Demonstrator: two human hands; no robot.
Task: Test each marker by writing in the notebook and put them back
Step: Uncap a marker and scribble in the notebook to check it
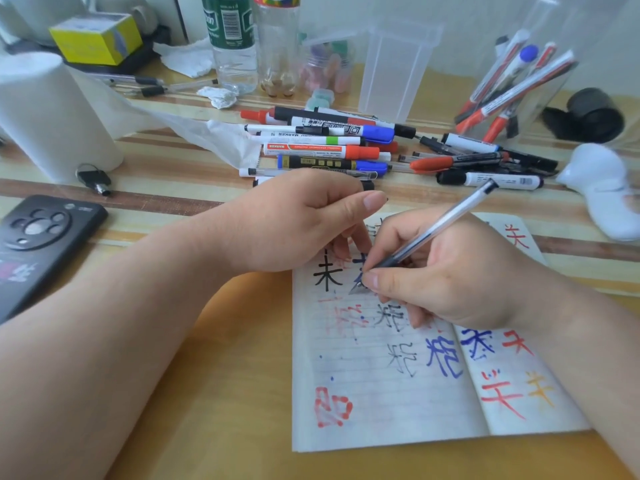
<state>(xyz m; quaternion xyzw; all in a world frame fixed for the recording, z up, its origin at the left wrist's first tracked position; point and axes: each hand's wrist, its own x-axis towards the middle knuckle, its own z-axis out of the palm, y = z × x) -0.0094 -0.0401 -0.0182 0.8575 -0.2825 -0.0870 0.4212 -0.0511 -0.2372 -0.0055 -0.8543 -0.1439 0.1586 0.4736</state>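
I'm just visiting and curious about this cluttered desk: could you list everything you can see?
notebook: one, white, open, front centre, covered in coloured writing
pen: one, clear barrel, tip on the page
loose markers: a pile, count unclear, red, blue, black caps, behind the notebook
jar: one, clear, far right, holding several markers
tub: one, clear, back centre
bottles: two, clear, back
paper roll: one, white, left
phone: one, black, left
left hand: one, fingertips resting on the notebook's top
right hand: one, gripping the pen

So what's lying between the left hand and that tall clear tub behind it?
Loose markers, capped red, blue and black, lie heaped between the left hand and the clear tub; the head view shows it.
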